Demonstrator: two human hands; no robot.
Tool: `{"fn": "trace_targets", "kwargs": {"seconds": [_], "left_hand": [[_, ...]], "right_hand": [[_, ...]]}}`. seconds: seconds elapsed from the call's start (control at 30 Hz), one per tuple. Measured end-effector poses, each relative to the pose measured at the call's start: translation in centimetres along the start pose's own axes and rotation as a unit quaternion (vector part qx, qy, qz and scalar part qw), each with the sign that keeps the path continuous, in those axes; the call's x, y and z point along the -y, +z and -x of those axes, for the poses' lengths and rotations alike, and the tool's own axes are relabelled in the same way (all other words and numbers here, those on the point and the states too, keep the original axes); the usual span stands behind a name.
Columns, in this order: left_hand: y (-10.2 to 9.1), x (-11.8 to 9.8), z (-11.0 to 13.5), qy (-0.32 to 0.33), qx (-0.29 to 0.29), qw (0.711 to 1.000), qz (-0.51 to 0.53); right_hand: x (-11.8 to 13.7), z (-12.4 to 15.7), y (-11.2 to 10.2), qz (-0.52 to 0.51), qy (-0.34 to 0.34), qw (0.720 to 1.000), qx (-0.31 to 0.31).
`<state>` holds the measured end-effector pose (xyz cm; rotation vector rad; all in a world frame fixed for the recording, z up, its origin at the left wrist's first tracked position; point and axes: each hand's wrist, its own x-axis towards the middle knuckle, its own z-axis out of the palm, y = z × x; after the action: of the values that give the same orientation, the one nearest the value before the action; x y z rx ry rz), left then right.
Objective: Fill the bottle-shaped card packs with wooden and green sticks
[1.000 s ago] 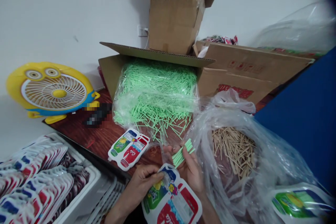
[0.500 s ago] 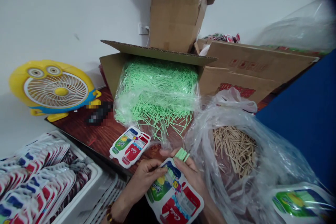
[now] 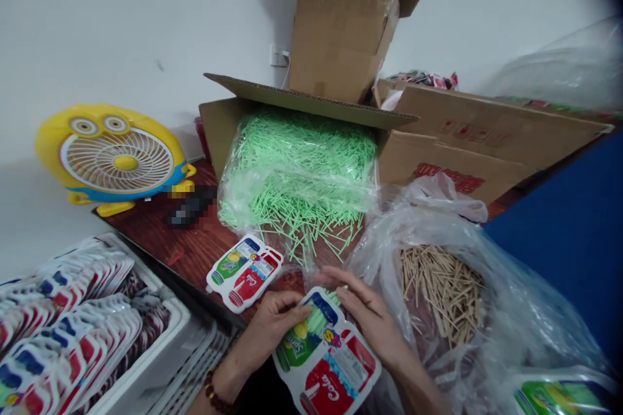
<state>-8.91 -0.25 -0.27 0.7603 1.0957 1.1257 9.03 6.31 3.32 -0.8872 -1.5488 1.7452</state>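
Note:
My left hand [image 3: 272, 324] pinches the upper left edge of a bottle-printed pouch [image 3: 327, 360] at the bottom middle. A few green sticks [image 3: 316, 323] show inside the pouch's top. My right hand [image 3: 372, 318] lies over the pouch's upper right edge, fingers stretched toward the opening. A second printed pouch [image 3: 244, 270] lies flat on the wooden table [image 3: 195, 249] just to the left. Behind the hands, a clear bag of loose green sticks [image 3: 302, 175] spills out of an open cardboard box [image 3: 228, 123].
A clear bag of wooden sticks [image 3: 440, 292] sits at the right. A white tray of stacked pouches [image 3: 73, 324] stands at the lower left. A yellow desk fan [image 3: 114, 159] stands at the back left, more cardboard boxes [image 3: 462, 136] behind, and a blue surface [image 3: 569, 240] at right.
The bundle of green sticks held in my right hand has gone down into the pouch. My right hand now lies flatter over the pouch's edge.

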Motion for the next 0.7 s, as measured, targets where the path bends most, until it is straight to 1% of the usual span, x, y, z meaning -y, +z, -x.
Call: {"fn": "trace_targets", "kwargs": {"seconds": [0.1, 0.17, 0.23, 0.33, 0.43, 0.53, 0.6, 0.63, 0.7], "left_hand": [[-0.2, 0.2, 0.0, 0.011, 0.000, 1.000, -0.019], [-0.3, 0.4, 0.0, 0.016, 0.005, 1.000, -0.025], [-0.4, 0.4, 0.0, 0.021, 0.010, 0.999, -0.023], [-0.7, 0.3, 0.1, 0.019, 0.011, 1.000, 0.005], [-0.9, 0.0, 0.1, 0.018, 0.007, 1.000, 0.015], [-0.7, 0.1, -0.1, 0.026, 0.017, 0.999, 0.016], [-0.6, 0.3, -0.2, 0.027, 0.013, 0.999, 0.033], [-0.5, 0.5, -0.2, 0.026, 0.007, 0.999, 0.044], [-0.5, 0.9, -0.2, 0.026, -0.010, 0.997, 0.076]], "right_hand": [[0.4, -0.2, 0.0, 0.029, -0.021, 0.998, -0.047], [0.8, -0.4, 0.2, 0.061, -0.026, 0.997, -0.050], [1.1, -0.7, 0.5, 0.084, -0.035, 0.995, -0.035], [1.4, -1.1, 0.8, 0.110, -0.070, 0.991, -0.005], [1.3, -1.2, 0.8, 0.117, -0.101, 0.988, -0.008], [1.2, -1.2, 0.7, 0.121, -0.092, 0.988, 0.012], [1.2, -1.1, 0.7, 0.126, -0.085, 0.988, 0.027], [1.3, -1.1, 0.6, 0.124, -0.087, 0.988, 0.018], [1.4, -1.0, 0.3, 0.098, -0.094, 0.990, -0.036]]}}
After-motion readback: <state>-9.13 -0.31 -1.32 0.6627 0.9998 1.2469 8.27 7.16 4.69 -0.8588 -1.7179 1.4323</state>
